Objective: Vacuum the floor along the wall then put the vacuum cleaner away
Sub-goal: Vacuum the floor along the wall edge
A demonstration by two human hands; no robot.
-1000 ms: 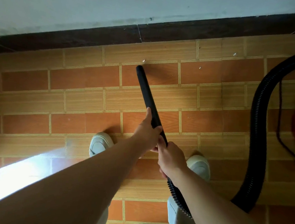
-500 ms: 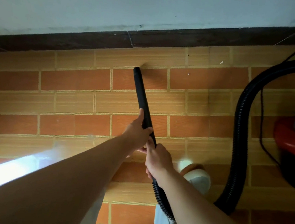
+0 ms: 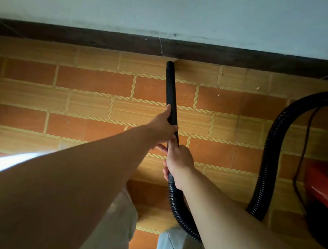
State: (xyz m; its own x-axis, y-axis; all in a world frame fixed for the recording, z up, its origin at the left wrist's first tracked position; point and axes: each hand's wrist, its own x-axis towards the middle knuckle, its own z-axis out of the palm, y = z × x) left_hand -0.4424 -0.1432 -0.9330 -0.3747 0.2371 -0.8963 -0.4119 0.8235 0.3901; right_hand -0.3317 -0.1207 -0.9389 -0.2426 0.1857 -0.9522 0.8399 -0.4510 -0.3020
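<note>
A black vacuum tube [image 3: 170, 89] points away from me, its tip on the tiled floor [image 3: 92, 107] right at the dark skirting board [image 3: 107, 41] under the pale wall [image 3: 168, 8]. My left hand [image 3: 164, 127] grips the tube about halfway up. Just behind it, my right hand [image 3: 178, 160] holds the tube's rear end where the ribbed black hose [image 3: 269, 152] joins. The hose loops down past my legs, then up and right to the red vacuum cleaner body [image 3: 323, 188] at the right edge.
A thin dark power cord [image 3: 304, 147] hangs beside the hose on the right. Small white crumbs [image 3: 257, 88] lie on the tiles right of the tube. A bright patch of light [image 3: 5, 165] falls on the floor at the left.
Both hands have pushed the tube forward, so its tip has travelled from the mid tiles to the skirting board. The view has shifted, bringing more of the red vacuum body in at the right.
</note>
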